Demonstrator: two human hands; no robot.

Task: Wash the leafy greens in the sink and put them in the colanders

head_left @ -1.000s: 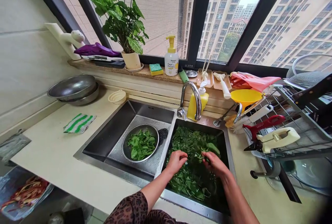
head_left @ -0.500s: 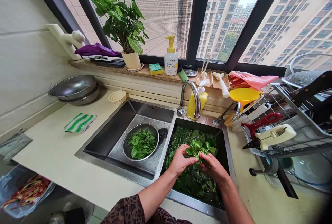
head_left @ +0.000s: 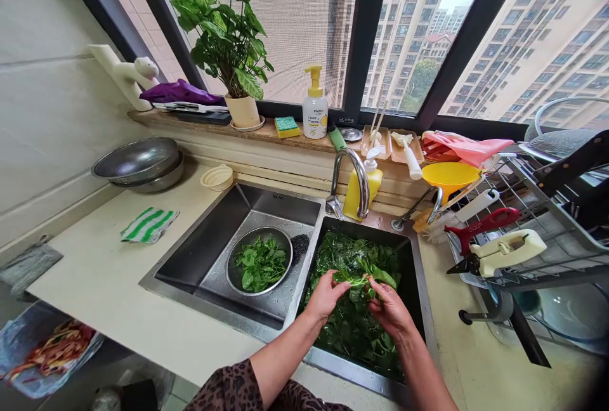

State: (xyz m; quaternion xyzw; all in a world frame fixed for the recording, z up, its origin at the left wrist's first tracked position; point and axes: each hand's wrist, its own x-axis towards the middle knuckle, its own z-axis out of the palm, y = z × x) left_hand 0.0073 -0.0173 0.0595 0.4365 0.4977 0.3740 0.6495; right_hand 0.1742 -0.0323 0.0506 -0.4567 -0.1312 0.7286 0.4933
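Observation:
Above the right sink basin (head_left: 419,290), my left hand (head_left: 324,300) pinches the stems of some leafy greens (head_left: 358,281). My right hand (head_left: 389,309) grips the same greens from the other side, with the leaves pointing up and away. Below both hands, many more dark green leaves (head_left: 352,335) float in water that fills the basin. A round metal bowl (head_left: 229,274) in the left sink basin (head_left: 190,265) holds another heap of greens (head_left: 261,264).
A curved chrome faucet (head_left: 364,186) rises behind the basins, with a yellow soap bottle (head_left: 352,195) beside it. The wire dish rack (head_left: 514,271) on the right carries scissors (head_left: 509,252) and knives. A striped cloth (head_left: 150,225) and stacked metal basins (head_left: 137,160) occupy the left counter.
My hands have drawn slightly apart, and the greens between them now stretch out with their stems showing. The view has shifted a little.

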